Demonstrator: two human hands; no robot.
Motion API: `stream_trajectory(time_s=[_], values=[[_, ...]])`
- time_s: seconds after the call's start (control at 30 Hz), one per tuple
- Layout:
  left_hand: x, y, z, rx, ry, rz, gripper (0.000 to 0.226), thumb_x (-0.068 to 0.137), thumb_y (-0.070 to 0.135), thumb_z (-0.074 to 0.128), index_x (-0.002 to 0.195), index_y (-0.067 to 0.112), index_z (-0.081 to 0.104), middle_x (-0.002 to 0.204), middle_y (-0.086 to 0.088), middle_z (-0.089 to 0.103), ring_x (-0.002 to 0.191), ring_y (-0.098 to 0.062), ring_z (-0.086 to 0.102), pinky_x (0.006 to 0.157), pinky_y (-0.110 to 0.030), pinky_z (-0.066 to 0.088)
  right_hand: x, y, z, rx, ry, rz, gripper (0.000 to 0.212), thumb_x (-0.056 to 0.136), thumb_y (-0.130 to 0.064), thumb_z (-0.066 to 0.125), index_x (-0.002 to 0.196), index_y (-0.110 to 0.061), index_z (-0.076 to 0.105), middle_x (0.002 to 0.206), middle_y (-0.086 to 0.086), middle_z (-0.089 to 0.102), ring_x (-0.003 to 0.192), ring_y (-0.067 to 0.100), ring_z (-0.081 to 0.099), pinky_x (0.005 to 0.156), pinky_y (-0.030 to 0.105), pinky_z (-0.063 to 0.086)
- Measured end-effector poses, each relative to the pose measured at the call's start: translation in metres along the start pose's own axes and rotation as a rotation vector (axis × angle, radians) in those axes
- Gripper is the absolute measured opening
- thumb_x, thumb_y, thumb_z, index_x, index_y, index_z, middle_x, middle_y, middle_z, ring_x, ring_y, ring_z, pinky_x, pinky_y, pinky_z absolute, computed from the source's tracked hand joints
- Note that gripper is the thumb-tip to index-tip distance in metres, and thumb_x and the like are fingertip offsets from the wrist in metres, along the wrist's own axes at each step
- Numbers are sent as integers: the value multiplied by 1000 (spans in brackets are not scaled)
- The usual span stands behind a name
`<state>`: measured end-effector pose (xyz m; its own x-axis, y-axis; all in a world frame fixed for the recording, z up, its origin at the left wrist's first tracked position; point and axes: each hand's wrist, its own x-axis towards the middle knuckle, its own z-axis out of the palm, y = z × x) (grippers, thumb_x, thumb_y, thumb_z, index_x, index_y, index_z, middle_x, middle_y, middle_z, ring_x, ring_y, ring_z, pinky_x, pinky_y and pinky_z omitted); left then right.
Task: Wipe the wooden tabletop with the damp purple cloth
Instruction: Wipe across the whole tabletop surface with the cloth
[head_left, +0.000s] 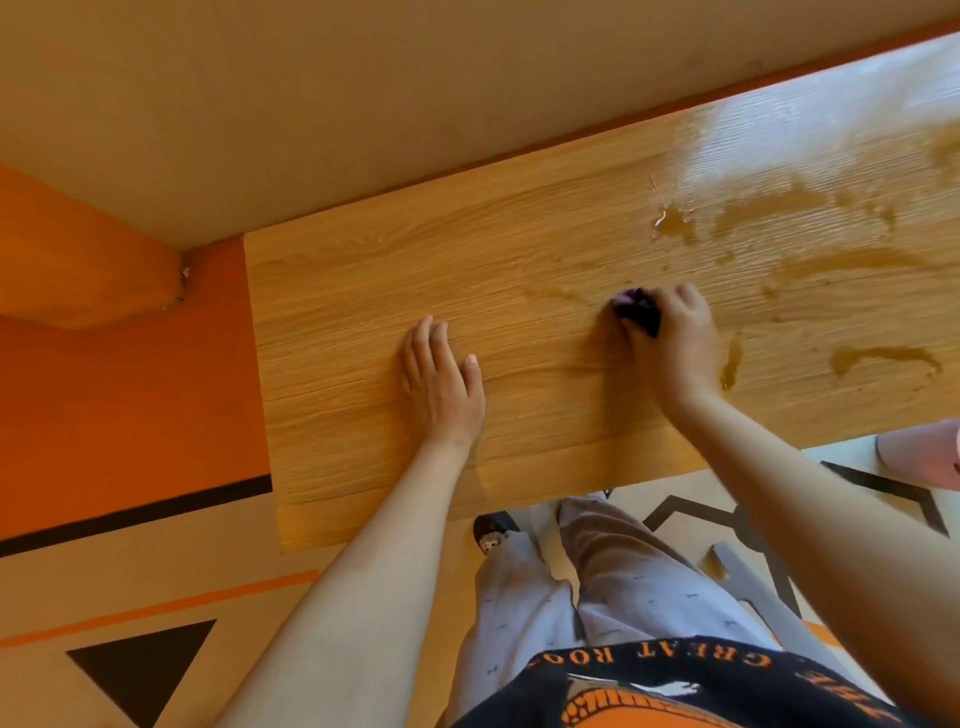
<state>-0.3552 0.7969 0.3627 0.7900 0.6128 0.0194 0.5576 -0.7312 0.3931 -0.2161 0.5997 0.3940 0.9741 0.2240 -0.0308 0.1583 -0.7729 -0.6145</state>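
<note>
Purple cloth (636, 309) bunched small and dark, pressed on wooden tabletop (545, 249) near middle — mostly hidden under right hand (672, 338), fingers curled tight around it. Left hand (441, 379) flat, open, empty. Wet streaks (810, 223) rightward — tabletop cut off there.

Dark shirt (727, 691) w/ orange print — letters upside down in view, approx "GREAT ROO…", rest cut off or folded. More lettering at right hem — unreadable. No other legible text.
</note>
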Motion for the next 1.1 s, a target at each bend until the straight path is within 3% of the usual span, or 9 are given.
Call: stream_trajectory(time_s=[0.13,0.23,0.33,0.43,0.6,0.73,0.87,0.97,1.1], values=[[3,-1,4,19,10,-9,50,89,28,44,134,6,45,146,-11,40,139,-30,30,115,-46,22,-24,-44,46,12,-184,-277,23,78,-9,67,100,-8,63,95,11,55,95,28,51,73,33,41],[4,0,3,32,25,-5,50,87,27,44,132,7,47,145,-10,42,138,-30,32,113,-47,27,-13,-64,61,8,-228,-356,25,80,-10,66,104,-6,62,97,10,55,96,28,50,71,38,47],[4,0,3,9,37,-7,48,87,25,49,132,7,48,144,-9,43,138,-28,32,113,-44,26,20,-51,47,46,-193,-309,28,81,-17,68,106,-6,63,100,12,57,98,28,51,77,35,44],[5,1,4,-1,43,-15,48,86,26,50,131,7,50,143,-10,44,136,-29,34,113,-43,26,59,-12,14,55,-30,-118,28,81,-21,67,105,-7,65,102,15,58,97,31,53,80,31,39],[6,3,4,-12,39,-17,49,86,26,49,130,5,50,143,-12,44,136,-31,34,113,-44,25,81,23,-15,-51,87,44,27,83,-19,64,108,-6,61,105,17,56,101,34,52,85,36,41],[5,5,0,-5,30,-23,50,86,26,49,131,4,49,143,-12,43,136,-31,34,113,-45,25,45,-25,29,-4,-51,-191,24,81,-14,68,104,-10,63,97,11,56,95,28,52,74,28,38],[6,6,0,-6,24,-24,51,85,25,49,131,4,48,143,-12,43,136,-31,33,113,-45,26,29,-64,63,4,-215,-450,25,82,-12,65,107,-9,62,96,8,55,95,25,52,66,35,48],[7,7,0,-12,28,-35,51,85,28,48,130,4,49,143,-11,43,137,-30,33,113,-44,26,57,-56,54,12,-211,-412,30,83,-24,66,108,-8,62,100,9,55,99,25,50,71,34,46],[7,8,-1,-24,44,-34,50,84,27,49,128,4,51,141,-12,45,135,-31,36,112,-45,27,116,-22,20,32,-60,-182,27,86,-24,63,106,-6,62,106,14,56,101,29,51,77,25,33]])
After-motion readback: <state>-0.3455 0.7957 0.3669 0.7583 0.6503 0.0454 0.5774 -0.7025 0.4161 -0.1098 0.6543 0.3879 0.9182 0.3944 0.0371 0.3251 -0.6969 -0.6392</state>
